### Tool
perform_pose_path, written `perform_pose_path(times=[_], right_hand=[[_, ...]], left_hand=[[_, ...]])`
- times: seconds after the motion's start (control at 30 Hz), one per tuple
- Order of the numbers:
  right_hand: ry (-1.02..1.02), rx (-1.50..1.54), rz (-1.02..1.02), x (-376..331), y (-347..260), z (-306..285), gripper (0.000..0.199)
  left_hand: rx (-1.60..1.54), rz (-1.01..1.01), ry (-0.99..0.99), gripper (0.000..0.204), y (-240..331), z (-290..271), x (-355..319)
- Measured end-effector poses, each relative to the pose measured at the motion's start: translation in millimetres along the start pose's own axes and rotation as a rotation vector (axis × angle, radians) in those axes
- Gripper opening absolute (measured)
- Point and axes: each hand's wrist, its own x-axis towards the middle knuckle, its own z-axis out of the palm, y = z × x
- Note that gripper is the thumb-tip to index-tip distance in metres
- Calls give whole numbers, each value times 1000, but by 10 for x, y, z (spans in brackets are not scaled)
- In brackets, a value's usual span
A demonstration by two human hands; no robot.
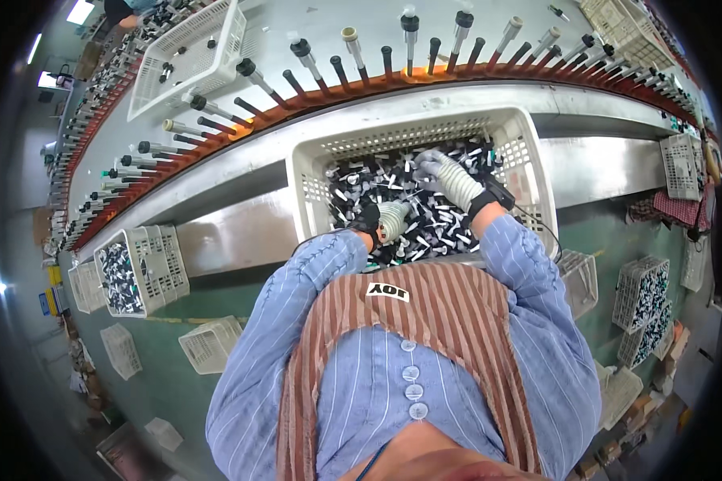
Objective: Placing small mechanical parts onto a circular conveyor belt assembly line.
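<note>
A white plastic basket (541, 172) in front of me holds many small black, white and clear plastic parts (445, 228), a few with green bits. Both my hands, in pale gloves with ribbed cuffs, are inside it. My left hand (391, 218) lies low among the parts at the near left, its fingers mostly hidden. Farther back and to the right, my right hand (445, 172) rests on the pile. Its fingers point left, slightly bent and apart, and I see nothing held in them.
Behind the basket curves an orange-red conveyor track (329, 92) carrying upright black and white rods. A metal ledge (602, 164) runs along it. Beyond stands another white basket (188, 60). More crates (164, 268) of parts sit on both sides. A dark cord (537, 220) hangs by my right wrist.
</note>
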Motion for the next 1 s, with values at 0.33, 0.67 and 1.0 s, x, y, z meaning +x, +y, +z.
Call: perform_pose_path(times=[0.33, 0.67, 1.0], right_hand=[[183, 278, -307, -146, -287, -85, 12], [324, 150, -292, 8, -170, -274, 24], [371, 174, -277, -80, -243, -260, 22]], left_hand=[[-1204, -76, 196, 20, 124, -866, 148], [-1018, 342, 801, 39, 609, -2689, 549], [-1045, 232, 902, 42, 344, -3437, 1231]])
